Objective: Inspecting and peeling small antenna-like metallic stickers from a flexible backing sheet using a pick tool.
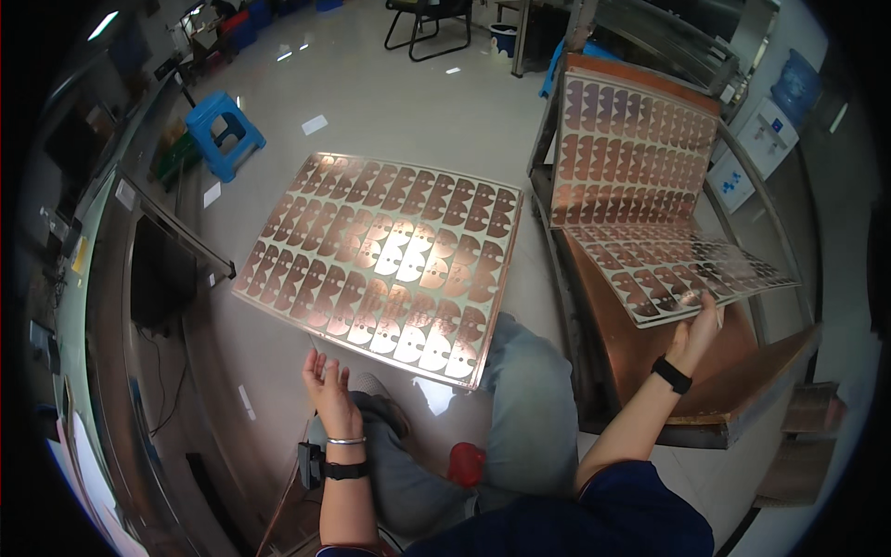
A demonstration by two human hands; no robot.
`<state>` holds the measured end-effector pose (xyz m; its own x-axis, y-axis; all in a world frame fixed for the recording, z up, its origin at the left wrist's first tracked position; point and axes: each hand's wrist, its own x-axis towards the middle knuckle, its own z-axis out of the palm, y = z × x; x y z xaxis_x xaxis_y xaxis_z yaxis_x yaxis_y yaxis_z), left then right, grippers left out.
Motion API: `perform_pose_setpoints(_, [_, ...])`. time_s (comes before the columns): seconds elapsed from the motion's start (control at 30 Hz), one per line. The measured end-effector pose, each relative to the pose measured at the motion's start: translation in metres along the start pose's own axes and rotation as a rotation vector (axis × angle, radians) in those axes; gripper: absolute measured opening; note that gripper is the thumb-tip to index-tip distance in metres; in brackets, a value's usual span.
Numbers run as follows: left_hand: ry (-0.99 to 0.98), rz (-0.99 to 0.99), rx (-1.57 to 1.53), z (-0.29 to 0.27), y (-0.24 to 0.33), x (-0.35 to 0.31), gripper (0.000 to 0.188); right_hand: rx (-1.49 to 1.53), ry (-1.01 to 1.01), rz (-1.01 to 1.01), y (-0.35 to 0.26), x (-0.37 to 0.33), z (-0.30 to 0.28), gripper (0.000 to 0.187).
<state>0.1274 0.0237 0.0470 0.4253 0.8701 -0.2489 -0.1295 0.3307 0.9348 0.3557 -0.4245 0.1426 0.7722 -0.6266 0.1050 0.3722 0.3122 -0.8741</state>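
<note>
A large, flat copper-patterned panel (371,251), with rows of rounded coppery shapes on a pale ground, lies in front of my knees; its support is hidden beneath it. Just off its near left edge is my left hand (330,390), palm up, fingers loosely curled and apart, holding nothing. On the right, my right hand (696,336) pinches the near edge of a second copper-patterned panel (687,271), tilted over a brown-lined rack (640,371). Behind that one, another similar panel (636,148) leans upright against the rack's back.
A blue plastic stool (223,135) stands on the shiny floor at the far left. Along the left runs a workbench (102,241) with a metal leg. A black-framed chair (429,26) is at the back, and a water dispenser (761,139) stands beyond the rack.
</note>
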Motion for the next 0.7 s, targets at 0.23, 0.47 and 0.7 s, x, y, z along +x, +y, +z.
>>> perform_pose_setpoints(0.23, [-0.09, -0.343, -0.209, 0.027, -0.034, -0.031, 0.059, -0.148, -0.088, 0.255, 0.049, 0.062, 0.042, 0.046])
perform_pose_setpoints(0.47, [-0.105, -0.398, -0.127, 0.059, -0.046, -0.029, 0.033, -0.239, -0.617, 0.077, 0.088, 0.07, 0.152, 0.069])
perform_pose_setpoints(0.7, [-0.185, -0.372, -0.142, 0.044, -0.045, -0.023, 0.029, -0.476, -1.091, 0.256, 0.112, -0.048, 0.15, 0.051])
